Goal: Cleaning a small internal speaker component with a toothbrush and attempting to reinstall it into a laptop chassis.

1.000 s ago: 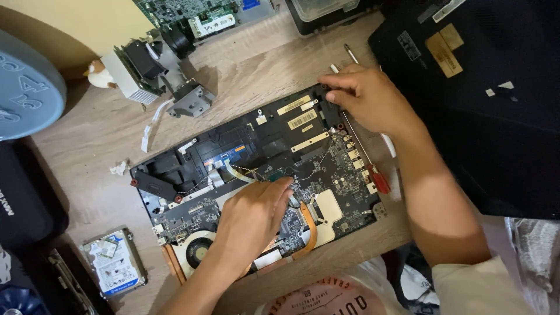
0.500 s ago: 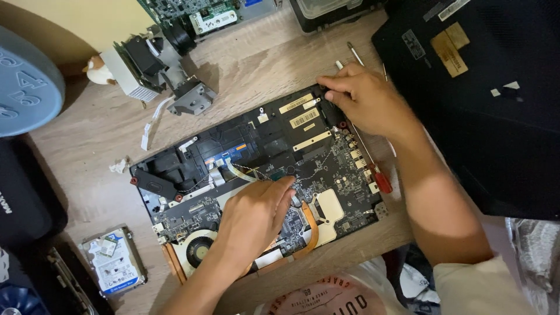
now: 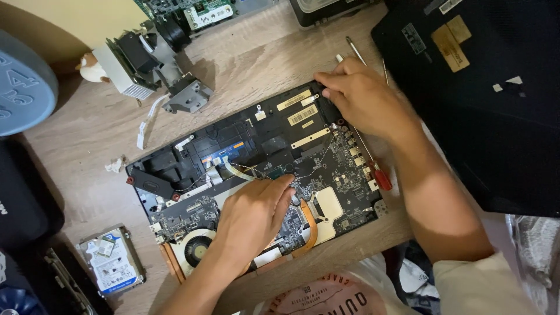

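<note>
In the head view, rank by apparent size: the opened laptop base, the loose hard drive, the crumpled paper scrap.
1. Opened laptop base, by far the largest.
2. Hard drive.
3. Paper scrap, the smallest.

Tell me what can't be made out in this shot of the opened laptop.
Head view only:
- What the right hand grips at the laptop corner: its fingers cover it.
- Board parts under the left hand: the palm hides them.
- Red-handled screwdriver: its upper shaft runs under the right wrist.
- Hard drive label: too small.
</note>
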